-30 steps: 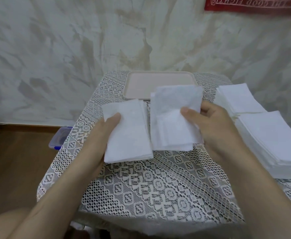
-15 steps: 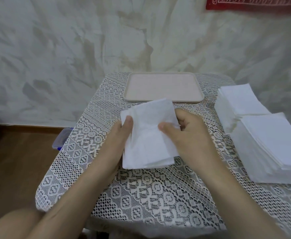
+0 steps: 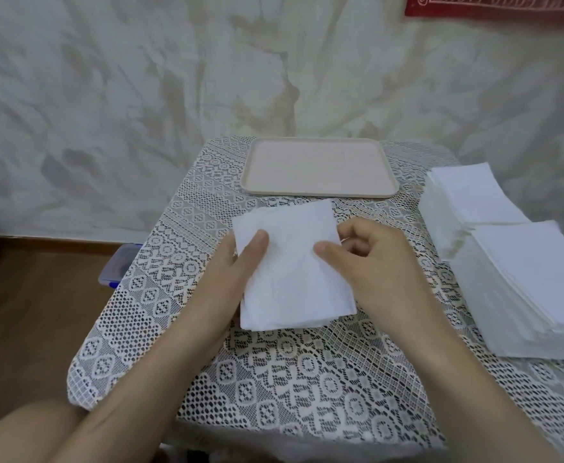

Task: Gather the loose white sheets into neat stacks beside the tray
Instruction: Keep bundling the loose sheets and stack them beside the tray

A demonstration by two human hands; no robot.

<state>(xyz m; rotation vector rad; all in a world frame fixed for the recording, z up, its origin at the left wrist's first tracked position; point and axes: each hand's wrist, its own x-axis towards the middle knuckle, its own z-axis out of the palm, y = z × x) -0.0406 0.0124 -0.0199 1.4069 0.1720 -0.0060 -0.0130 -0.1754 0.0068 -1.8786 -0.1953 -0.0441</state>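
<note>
A small pile of white sheets (image 3: 290, 265) sits in the middle of the lace-covered table, just in front of the beige tray (image 3: 319, 167). My left hand (image 3: 233, 272) holds the pile's left edge, thumb on top. My right hand (image 3: 370, 262) holds the right edge, thumb pressed on top and fingers curled behind. Two tall stacks of white sheets stand to the right of the tray: a far stack (image 3: 470, 195) and a near stack (image 3: 541, 279).
The lace tablecloth (image 3: 290, 372) covers a small table whose left edge drops to a wooden floor (image 3: 23, 312). A clear plastic box with a blue rim (image 3: 118, 269) lies on the floor by the table. A draped white wall cloth hangs behind.
A second ago each hand held its own bunch of sheets side by side. The two bunches have been brought together into one pile, now lower and closer to the table.
</note>
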